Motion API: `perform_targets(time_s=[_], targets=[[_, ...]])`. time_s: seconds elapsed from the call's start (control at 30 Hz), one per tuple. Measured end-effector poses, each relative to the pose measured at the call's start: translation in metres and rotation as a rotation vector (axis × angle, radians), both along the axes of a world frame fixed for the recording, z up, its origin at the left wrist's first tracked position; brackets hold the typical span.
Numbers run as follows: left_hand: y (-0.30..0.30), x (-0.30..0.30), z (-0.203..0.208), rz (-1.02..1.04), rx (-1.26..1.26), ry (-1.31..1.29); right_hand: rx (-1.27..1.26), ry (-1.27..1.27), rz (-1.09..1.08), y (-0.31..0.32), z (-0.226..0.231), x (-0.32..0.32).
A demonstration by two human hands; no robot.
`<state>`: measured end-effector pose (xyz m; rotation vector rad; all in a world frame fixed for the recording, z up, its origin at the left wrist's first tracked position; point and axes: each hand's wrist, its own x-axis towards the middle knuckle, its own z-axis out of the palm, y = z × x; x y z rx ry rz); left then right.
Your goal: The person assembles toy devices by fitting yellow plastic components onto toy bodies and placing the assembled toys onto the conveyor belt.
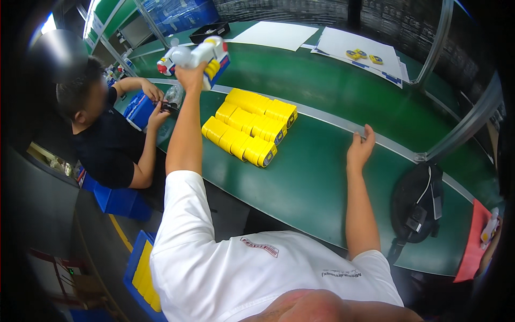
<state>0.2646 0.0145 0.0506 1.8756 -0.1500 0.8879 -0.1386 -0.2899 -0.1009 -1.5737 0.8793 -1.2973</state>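
Observation:
My left hand is stretched far forward, against a blue box crowded with white, red-ended and yellow pieces. Its fingertips are hidden among those pieces, so whether they grip one is unclear. To the right of this box, yellow rounded cases with dark end faces, looking like tape measures, stand packed in 3 rows on the green table. Over by the metal rail, my right hand is raised with thumb and forefinger apart, and nothing shows between them.
A co-worker at the left handles a small dark thing beside a blue bin. White sheets with small yellow-and-blue pieces lie beyond the rail. A black bag with a cable rests at right. A blue crate with yellow contents stands lower left.

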Motion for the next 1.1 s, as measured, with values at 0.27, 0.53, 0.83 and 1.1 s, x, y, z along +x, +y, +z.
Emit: perform_targets(time_s=[0.27,0.53,0.83,1.1], targets=[[0.034,-0.015,-0.037,0.048,0.054,0.208,0.002,0.006,0.019,-0.006,-0.008,-0.002],[0.051,-0.015,-0.071,-0.117,-0.004,0.19,0.024,0.027,0.024,-0.001,-0.003,-0.001],[0.063,-0.042,-0.086,-0.199,-0.196,0.306,-0.005,0.039,0.021,-0.002,-0.001,-0.004],[-0.082,-0.265,-0.024,-0.739,-0.169,-0.137,-0.035,0.051,0.04,-0.016,-0.011,-0.006]])
